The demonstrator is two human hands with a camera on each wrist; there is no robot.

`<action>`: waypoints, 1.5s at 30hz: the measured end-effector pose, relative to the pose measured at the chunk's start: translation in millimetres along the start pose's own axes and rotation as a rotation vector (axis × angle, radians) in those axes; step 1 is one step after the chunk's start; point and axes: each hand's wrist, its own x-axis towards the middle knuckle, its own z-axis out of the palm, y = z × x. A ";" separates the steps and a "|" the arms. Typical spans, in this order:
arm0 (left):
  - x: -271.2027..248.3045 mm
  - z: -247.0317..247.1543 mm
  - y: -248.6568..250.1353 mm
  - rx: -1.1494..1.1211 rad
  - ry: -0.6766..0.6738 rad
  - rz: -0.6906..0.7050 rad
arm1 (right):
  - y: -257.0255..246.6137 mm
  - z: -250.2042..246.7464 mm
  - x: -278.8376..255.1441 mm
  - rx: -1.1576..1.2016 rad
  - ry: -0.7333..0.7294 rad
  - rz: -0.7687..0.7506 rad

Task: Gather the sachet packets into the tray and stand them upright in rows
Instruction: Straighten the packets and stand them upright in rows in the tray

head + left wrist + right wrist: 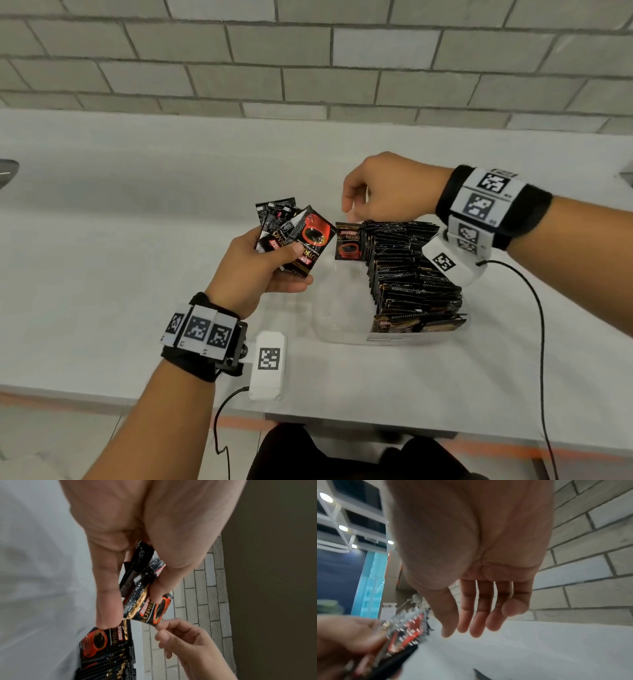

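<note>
My left hand (274,255) grips a fanned bunch of several black and red coffee sachets (298,236), thumb on the front one; the left wrist view shows that bunch of sachets (145,601) pinched between thumb and fingers. A clear plastic tray (342,330) holds rows of upright sachets (411,274) along its right side, with one sachet (349,245) standing face-out at the far end. My right hand (356,205) hovers just above that sachet. Its fingers (479,608) hang relaxed and hold nothing.
The tray stands on a white table (137,240) against a grey brick wall (308,68). Its left half shows bare floor. Cables (541,325) trail from both wrist rigs over the table's near edge. My dark-clothed knees (342,455) sit below that edge.
</note>
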 end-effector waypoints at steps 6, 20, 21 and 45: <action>-1.7 14.1 6.8 -0.089 -0.112 0.016 | -20.3 -2.3 -18.0 0.465 -0.037 -0.038; 3.7 8.1 -4.3 -0.280 0.002 0.090 | -6.0 8.9 -31.8 0.768 0.141 0.143; 2.4 10.0 -4.0 -0.260 -0.010 0.092 | -5.8 8.7 -30.7 0.834 0.221 0.143; 7.1 -15.4 -7.5 -0.052 0.170 0.167 | 2.5 2.3 -2.4 0.326 0.131 0.096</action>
